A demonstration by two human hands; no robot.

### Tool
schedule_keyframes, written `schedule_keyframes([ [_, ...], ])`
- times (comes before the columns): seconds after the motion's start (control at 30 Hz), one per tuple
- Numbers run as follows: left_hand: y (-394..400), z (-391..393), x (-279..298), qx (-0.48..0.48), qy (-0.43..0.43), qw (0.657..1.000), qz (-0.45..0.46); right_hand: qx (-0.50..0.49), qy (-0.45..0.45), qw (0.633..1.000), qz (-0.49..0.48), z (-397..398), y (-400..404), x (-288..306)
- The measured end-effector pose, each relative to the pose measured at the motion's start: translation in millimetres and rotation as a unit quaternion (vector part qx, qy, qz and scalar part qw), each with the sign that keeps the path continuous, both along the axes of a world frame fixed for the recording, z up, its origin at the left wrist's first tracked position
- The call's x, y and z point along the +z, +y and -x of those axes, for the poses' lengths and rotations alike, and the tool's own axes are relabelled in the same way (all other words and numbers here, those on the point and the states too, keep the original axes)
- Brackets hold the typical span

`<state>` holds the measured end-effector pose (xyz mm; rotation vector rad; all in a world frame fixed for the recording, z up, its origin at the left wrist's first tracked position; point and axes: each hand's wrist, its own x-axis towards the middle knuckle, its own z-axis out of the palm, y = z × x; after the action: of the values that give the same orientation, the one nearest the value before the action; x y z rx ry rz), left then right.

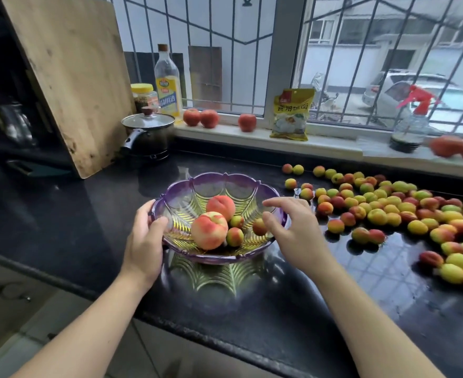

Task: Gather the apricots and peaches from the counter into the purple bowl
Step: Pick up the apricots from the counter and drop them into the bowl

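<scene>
Head view: left hand (145,236) grips the scalloped purple plastic bowl (224,178) rim, steadying it; right hand (293,227), fingers spread and empty, hovers over its right rim, likely just dropping an apricot (259,227).

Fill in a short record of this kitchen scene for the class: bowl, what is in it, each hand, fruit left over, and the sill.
bowl: purple bowl on the black counter
contents: two peaches, three apricots
left hand: left hand grips the bowl's left rim
right hand: right hand over the right rim, fingers relaxed, holding nothing
fruit left: loose apricots spread on the counter to the right
sill: three red fruits, oil bottle, yellow packet, spray bottle
</scene>
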<state>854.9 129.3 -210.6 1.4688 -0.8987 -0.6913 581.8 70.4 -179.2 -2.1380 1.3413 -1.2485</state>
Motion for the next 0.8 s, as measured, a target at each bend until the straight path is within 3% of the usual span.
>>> schedule_keyframes([
  [0.13,0,1,-2,-0.008,-0.011,1.0,-0.002,-0.12,-0.02,0.992,0.029,14,-13,-4],
  [0.27,1,5,2,-0.016,-0.035,0.999,-0.002,-0.299,0.117,0.947,-0.013,47,-25,-9],
  [0.4,5,12,10,-0.034,-0.049,0.998,-0.011,-0.376,0.203,0.901,-0.075,58,-22,-7],
  [0.5,5,6,7,-0.037,-0.028,0.999,-0.015,-0.407,0.276,0.865,-0.104,60,-23,-6],
  [0.6,3,3,2,-0.044,-0.025,0.998,-0.029,-0.406,0.311,0.851,-0.12,58,-24,-7],
  [0.8,1,5,5,-0.062,-0.012,0.998,-0.02,-0.394,0.315,0.857,-0.105,57,-25,-7],
])
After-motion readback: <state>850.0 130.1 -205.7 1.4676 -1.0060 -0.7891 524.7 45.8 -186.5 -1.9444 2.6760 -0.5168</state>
